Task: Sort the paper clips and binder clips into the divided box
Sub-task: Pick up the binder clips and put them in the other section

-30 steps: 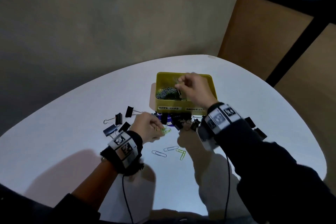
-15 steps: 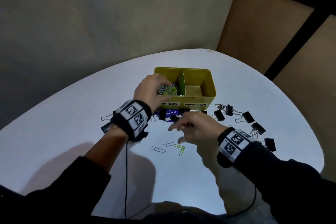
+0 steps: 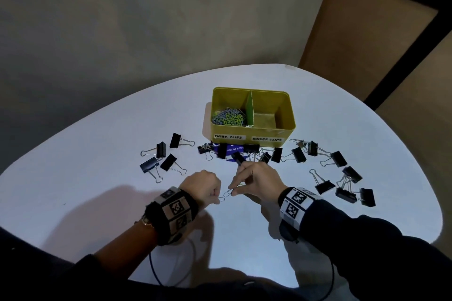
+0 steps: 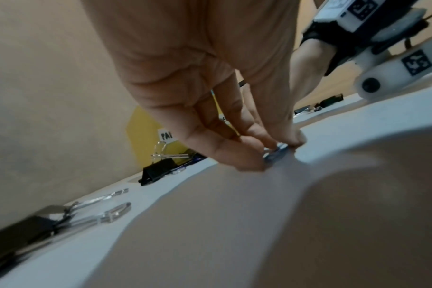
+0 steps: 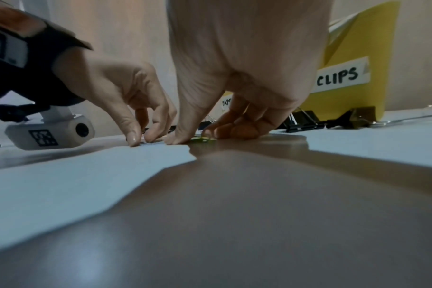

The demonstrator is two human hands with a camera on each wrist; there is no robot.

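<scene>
curving white table (image 3: 97, 190) — grey wall (image 3: 122, 19), wood panels (image 3: 362, 32)

Dim room, hard shadows, blurred wrist views

From my right wrist cam, my right hand (image 5: 237, 81) is fingertips-down on the white table (image 5: 358, 144), over what looks like a green paper clip (image 5: 202, 139). My left hand (image 5: 121, 93) pinches just beside it, yellow box (image 5: 353, 58) behind.
</scene>
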